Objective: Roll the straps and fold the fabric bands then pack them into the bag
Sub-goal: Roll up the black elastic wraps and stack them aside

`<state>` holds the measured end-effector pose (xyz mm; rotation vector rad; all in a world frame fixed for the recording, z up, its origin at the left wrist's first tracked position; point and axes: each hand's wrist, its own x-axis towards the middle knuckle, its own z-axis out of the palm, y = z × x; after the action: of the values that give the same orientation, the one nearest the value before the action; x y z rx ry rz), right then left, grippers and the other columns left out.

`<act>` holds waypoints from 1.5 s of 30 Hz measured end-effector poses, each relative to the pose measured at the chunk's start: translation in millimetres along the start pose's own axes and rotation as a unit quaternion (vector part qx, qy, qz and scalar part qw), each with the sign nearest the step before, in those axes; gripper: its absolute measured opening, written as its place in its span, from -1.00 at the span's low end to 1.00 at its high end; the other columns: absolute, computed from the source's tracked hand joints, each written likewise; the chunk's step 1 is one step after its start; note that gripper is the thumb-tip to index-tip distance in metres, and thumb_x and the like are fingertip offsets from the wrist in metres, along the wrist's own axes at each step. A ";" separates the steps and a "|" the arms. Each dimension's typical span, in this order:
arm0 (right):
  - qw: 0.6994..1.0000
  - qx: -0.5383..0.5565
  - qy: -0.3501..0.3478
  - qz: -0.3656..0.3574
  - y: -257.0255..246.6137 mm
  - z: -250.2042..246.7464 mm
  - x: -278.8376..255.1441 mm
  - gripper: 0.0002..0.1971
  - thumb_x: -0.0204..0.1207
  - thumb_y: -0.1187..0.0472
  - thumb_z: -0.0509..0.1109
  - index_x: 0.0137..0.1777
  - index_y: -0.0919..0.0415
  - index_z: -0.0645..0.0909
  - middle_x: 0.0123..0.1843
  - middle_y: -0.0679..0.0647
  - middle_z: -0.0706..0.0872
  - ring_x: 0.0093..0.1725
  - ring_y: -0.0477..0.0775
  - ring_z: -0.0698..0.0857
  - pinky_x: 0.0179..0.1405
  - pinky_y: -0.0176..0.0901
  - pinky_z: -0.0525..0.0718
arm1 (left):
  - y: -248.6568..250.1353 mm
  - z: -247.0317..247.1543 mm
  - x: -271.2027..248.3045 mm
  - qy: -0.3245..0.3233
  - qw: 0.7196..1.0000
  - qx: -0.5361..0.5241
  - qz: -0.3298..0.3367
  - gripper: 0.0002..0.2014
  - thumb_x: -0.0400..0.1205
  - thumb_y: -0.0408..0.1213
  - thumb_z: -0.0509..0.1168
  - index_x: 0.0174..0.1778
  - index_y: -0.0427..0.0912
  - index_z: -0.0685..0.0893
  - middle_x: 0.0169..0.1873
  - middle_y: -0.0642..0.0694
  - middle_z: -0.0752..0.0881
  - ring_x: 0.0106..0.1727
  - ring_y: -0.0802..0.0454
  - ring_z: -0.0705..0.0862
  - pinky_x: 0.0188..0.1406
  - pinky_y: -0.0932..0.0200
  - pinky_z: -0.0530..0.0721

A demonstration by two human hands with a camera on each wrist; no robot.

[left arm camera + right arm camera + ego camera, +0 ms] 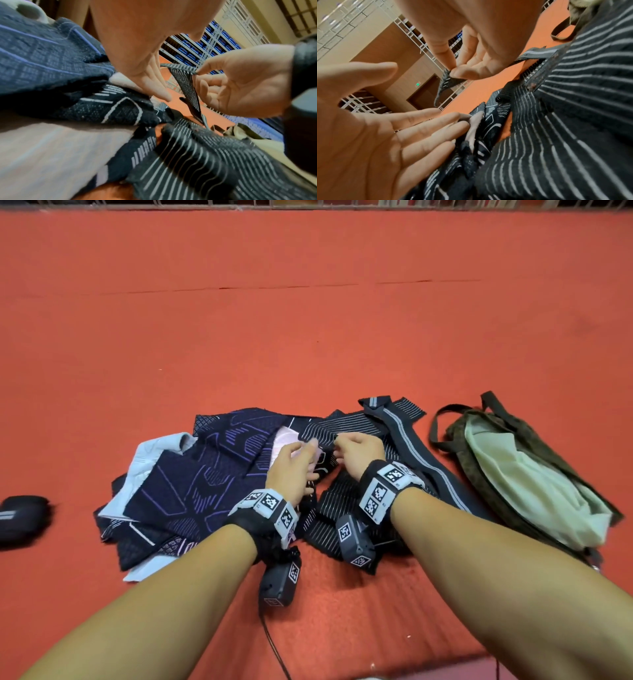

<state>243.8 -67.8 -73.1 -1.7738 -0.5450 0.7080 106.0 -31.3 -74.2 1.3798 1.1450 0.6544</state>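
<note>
A black strap with thin white stripes (346,426) lies crumpled on the orange floor, just left of the bag. My right hand (337,442) pinches its raised end between thumb and forefinger; the wrist views show that pinch on the strap (187,86) by the right hand (452,70). Beside it, my left hand (310,448) hovers with straight, spread fingers (426,129) over the pile of navy fabric bands with purple patterns (191,484), holding nothing. A dark band with a grey centre stripe (411,446) lies between the strap and the bag.
An olive bag (460,440) with pale green lining lies open at the right, its handles splayed on the floor. A rolled black strap (22,518) sits at the far left. A white railing runs along the far edge of the orange floor (308,320).
</note>
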 end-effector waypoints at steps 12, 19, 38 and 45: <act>0.992 -0.047 -0.073 -0.087 -39.9 15.3 -84.1 -0.82 0.59 0.20 0.33 -0.25 0.06 0.65 -0.38 -0.03 0.69 -0.34 0.01 0.69 -0.27 -0.22 0.65 | 42.1 -26.0 -30.1 0.076 0.994 0.060 0.057 -0.73 0.52 -0.11 0.23 -0.25 -0.23 0.71 -0.23 -0.24 0.78 -0.15 -0.29 0.78 -0.06 -0.26 0.78; 0.987 -0.114 -0.112 -0.017 -14.9 30.5 -54.4 -0.37 0.38 -0.47 0.02 0.51 -0.55 0.21 0.30 -0.02 0.69 0.20 0.26 0.74 0.26 0.29 0.71 | 52.5 -77.3 -54.5 0.130 0.987 0.082 0.054 -0.67 0.69 -0.21 0.15 -0.38 -0.26 0.49 -0.39 -0.14 0.59 -0.21 -0.20 0.56 -0.25 0.00 0.46; 0.840 -0.517 -0.163 -0.030 20.2 24.8 -26.3 -0.16 0.27 -0.21 0.39 0.61 -0.35 0.22 0.55 0.16 0.48 0.52 0.39 0.46 0.55 0.25 0.43 | -4.2 -151.3 -32.9 0.354 0.930 0.053 -0.085 -0.52 0.74 -0.09 0.05 0.10 -0.46 0.70 0.08 -0.45 0.69 0.08 -0.35 0.58 0.03 -0.06 0.43; 0.918 -0.371 -0.128 -0.065 19.9 29.0 -28.7 -0.58 0.49 0.04 0.42 0.33 -0.12 0.46 0.12 0.16 0.74 -0.01 0.21 0.73 0.09 -0.04 0.68 | -6.6 -175.7 -40.0 0.337 0.938 0.065 -0.043 -0.64 0.68 -0.17 0.13 -0.36 -0.32 0.53 -0.27 -0.32 0.63 -0.14 -0.30 0.59 -0.15 -0.04 0.45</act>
<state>203.4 -73.3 -93.0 -2.3202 -1.2208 0.6910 -67.7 3.4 -40.3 1.2309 1.8060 1.0474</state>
